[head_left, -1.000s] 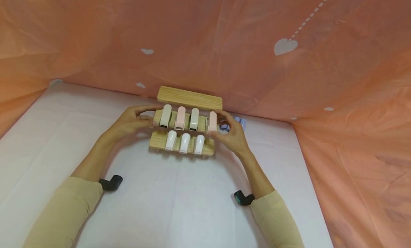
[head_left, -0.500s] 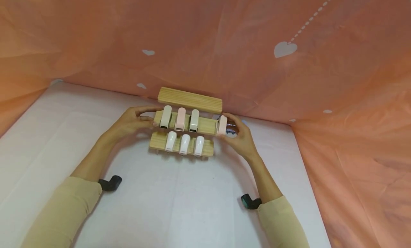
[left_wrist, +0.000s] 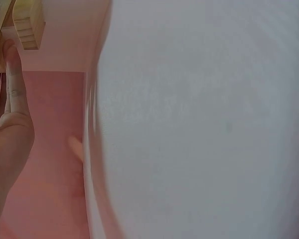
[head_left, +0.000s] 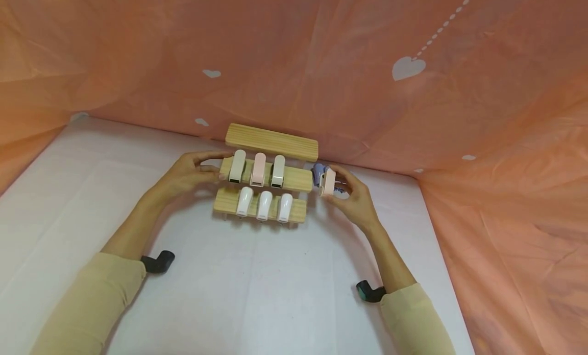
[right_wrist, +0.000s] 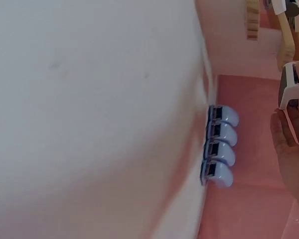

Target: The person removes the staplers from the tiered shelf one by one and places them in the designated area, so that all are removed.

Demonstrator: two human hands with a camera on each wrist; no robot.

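Observation:
In the head view, my left hand (head_left: 186,172) holds the left end of the middle tier of a wooden stepped display shelf (head_left: 296,179). Its thumb (left_wrist: 12,57) lies against the wood's end in the left wrist view. Two pale green staplers (head_left: 237,167) and a pink stapler (head_left: 258,169) stand on that tier. Just off the tier's right end, my right hand (head_left: 356,199) pinches another pink stapler (head_left: 328,182) between thumb and fingers. The right wrist view shows this held stapler (right_wrist: 289,87) at the right edge, apart from the shelf.
Three white staplers (head_left: 264,206) stand on the lowest tier. The top tier (head_left: 271,141) rises behind. Several blue staplers (right_wrist: 222,144) sit in a row on the white table (head_left: 275,293), right of the shelf, partly hidden by my right hand. An orange cloth (head_left: 294,64) hangs behind.
My right hand has carried the pink stapler rightward, from the right end of the middle tier to beyond the shelf. The left hand has stayed in place.

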